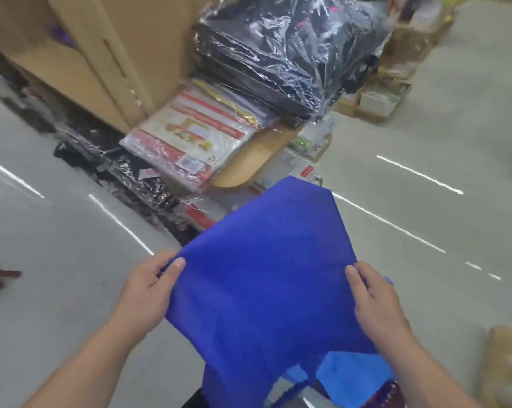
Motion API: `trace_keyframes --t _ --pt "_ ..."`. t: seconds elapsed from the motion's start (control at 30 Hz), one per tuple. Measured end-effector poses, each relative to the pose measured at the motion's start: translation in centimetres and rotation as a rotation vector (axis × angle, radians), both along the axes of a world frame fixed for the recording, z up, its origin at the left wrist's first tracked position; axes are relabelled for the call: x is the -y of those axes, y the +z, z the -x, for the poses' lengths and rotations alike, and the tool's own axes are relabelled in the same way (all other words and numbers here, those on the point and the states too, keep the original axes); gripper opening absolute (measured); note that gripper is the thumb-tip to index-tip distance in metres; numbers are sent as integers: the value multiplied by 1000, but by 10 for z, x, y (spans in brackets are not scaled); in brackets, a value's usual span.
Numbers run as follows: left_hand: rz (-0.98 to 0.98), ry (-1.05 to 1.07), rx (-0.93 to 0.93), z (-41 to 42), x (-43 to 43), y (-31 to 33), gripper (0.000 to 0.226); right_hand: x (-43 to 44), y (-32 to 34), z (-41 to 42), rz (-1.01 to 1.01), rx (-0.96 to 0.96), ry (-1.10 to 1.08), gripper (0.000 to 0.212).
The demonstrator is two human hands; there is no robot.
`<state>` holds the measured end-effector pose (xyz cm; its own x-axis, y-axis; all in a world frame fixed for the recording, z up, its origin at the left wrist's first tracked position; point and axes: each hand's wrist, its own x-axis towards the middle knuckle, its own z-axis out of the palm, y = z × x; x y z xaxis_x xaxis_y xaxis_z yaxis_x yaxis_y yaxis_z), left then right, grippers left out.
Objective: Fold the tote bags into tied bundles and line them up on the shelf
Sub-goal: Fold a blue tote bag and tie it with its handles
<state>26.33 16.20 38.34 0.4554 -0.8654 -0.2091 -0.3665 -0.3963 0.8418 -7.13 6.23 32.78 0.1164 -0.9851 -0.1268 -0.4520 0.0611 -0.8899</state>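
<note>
**Asker:** Where was the bag, and how did you hold it?

**Me:** The blue bag (263, 275) hung in the air in front of me, above the floor (57, 290), and was spread nearly flat. My left hand (148, 293) pinched its left edge, with the thumb on top and the fingers curled round. My right hand (375, 298) gripped the right edge the same way. The far corner pointed toward a low shelf (250, 160) close by. The handles (293, 390) drooped toward me.

**Asker:** What could have gone wrong?

**Me:** I judged the cloth smooth enough to slip out of a thumb pinch. Losing one edge would have dropped the bag and undone the fold. Nothing flat lay beneath it, so folds made in the air might have come out crooked and left the bundle lopsided. The loose handles could have been trapped inside a fold, leaving nothing to tie with. The shelf also looked crowded, so a bundle set there might have slid off.

**Asker:** And the materials?

**Me:** The bag was thin, matte and limp, with soft creases, and looked like non-woven fabric. On the shelf lay flat red-and-white packs (184, 142) in glossy film. Above them was a dark stack (287, 54) in crinkled clear wrap. The shelf board was tan with a rounded end. The floor was smooth, grey and shiny.
</note>
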Motion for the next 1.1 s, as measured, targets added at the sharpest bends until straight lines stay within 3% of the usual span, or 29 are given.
trace_keyframes --t 0.17,0.43,0.73,1.1 --pt "101 234 -13 -84 -43 33 25 1 35 -103 66 57 169 38" --pt "243 516 -22 -278 -77 42 23 2 65 -328 151 75 354 17" --pt "220 376 -35 -498 -48 67 34 26 95 -533 96 109 273 18" --pt "211 335 -91 -617 111 72 16 185 105 -672 55 402 15 20"
